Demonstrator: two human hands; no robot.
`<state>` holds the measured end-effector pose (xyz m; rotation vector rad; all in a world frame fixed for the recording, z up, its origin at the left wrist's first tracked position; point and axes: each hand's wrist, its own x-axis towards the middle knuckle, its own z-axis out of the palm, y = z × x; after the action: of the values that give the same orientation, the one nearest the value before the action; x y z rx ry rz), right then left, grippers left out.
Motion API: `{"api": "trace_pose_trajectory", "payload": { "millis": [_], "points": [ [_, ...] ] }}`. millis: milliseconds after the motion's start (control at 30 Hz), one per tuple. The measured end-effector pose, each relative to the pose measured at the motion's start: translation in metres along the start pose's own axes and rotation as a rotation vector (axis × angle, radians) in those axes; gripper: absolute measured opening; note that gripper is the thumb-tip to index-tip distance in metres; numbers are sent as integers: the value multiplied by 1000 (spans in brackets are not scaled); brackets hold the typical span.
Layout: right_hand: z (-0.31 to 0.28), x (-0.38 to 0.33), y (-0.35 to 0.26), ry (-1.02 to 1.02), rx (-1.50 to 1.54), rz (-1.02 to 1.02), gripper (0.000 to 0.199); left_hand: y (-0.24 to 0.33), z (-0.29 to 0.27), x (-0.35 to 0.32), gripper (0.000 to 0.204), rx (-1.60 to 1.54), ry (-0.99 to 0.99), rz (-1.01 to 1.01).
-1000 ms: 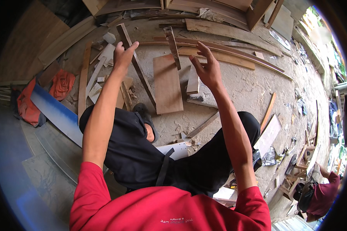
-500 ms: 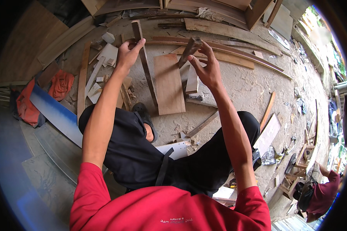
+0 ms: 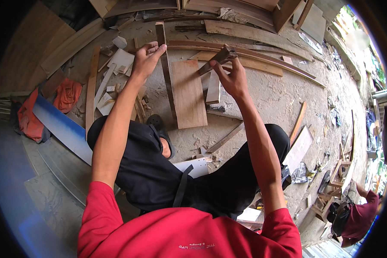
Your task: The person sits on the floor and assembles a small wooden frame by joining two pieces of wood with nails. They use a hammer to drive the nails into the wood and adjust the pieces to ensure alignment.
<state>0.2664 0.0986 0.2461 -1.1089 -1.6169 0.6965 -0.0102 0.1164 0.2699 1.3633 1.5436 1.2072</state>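
Observation:
My left hand (image 3: 145, 61) is closed around the upper part of a long, narrow wooden strip (image 3: 167, 77), whose lower end reaches down near my sandal. Just right of the strip is a flat rectangular wooden board (image 3: 189, 96). Beyond its upper right corner, my right hand (image 3: 233, 79) grips a short dark brown wooden piece (image 3: 218, 59) between thumb and fingers. That piece slants from its raised right end down toward the board. Whether it touches the board, I cannot tell. A pale wooden block (image 3: 213, 88) lies below my right hand.
Long planks (image 3: 253, 36) lie across the dusty floor ahead. Wood scraps and an orange cloth bag (image 3: 68, 95) are on the left, near a blue-and-white panel (image 3: 62, 124). Another person (image 3: 359, 215) is at the lower right, beside small wooden frames.
The top of the strip has shifted right with my left hand, leaving it more upright. My right hand has tilted the short wooden piece, its upper end swinging right and slightly down.

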Motion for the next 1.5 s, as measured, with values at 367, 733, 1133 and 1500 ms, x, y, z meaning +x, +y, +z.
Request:
{"api": "trace_pose_trajectory", "payload": {
  "millis": [367,733,1133,1500],
  "points": [
    [1,1,4,-76,31,2,67,-12,-4,9,83,3,-15,19],
    [2,2,8,-99,8,16,73,-8,-2,5,71,-47,86,16],
    [4,1,3,-73,-8,-7,71,-14,-6,8,48,-124,51,31],
    [1,2,9,-102,15,11,63,-7,-3,3,46,-59,1,44]
  ]
}}
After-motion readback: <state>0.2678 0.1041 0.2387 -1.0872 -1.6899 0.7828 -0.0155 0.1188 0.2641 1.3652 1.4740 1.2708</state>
